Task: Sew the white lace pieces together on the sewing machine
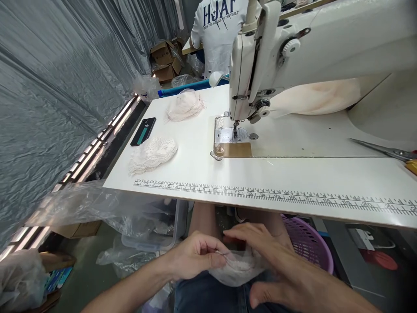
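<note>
Over my lap, below the table's front edge, lies a sheer, pale piece of lace fabric (239, 271). My left hand (202, 256) pinches its upper left edge between thumb and fingers. Above and to the right of the fabric is my right hand (273, 256), its fingers stretched out and its thumb spread apart. Its palm is over the fabric's right side; whether it touches the cloth I cannot tell. The sewing machine (246, 74) stands on the white table (195, 161) in front of me, with no fabric under its needle.
On the table's left are a white lace piece (153, 153), a pinkish fabric piece (185, 106) and a phone (143, 131). Scissors (387, 150) lie at the right. Below are a purple basket (309, 243) and a plastic bin (180, 221). A person (218, 39) sits beyond the table.
</note>
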Action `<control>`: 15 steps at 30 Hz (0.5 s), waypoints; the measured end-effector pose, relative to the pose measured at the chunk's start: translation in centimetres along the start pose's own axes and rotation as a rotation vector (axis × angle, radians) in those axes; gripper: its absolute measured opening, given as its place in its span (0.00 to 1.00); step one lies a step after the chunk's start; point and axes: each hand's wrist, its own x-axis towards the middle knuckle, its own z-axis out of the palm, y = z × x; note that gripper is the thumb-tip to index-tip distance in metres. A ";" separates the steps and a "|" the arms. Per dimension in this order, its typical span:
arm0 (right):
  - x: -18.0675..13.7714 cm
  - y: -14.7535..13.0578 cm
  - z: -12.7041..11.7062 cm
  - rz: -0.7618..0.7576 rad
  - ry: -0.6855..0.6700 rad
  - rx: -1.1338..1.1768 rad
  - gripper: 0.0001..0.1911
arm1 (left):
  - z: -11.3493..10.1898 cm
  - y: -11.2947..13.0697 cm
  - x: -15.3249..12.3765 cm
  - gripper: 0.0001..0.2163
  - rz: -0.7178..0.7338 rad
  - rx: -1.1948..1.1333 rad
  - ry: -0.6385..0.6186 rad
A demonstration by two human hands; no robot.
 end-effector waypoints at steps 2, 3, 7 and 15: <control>0.6 -0.2 -0.5 0.059 -0.084 0.058 0.27 | -0.1 0.1 -0.1 0.20 -0.002 0.014 0.009; 0.7 -0.1 -0.6 0.099 -0.111 0.075 0.21 | -0.3 0.1 -0.2 0.20 -0.004 0.023 0.027; 0.8 0.8 -0.3 0.161 -0.101 0.149 0.08 | -0.8 -0.2 -0.6 0.19 -0.019 0.046 0.121; 1.5 0.9 0.4 0.093 -0.116 0.164 0.05 | -0.3 0.6 -0.2 0.19 0.003 0.236 0.010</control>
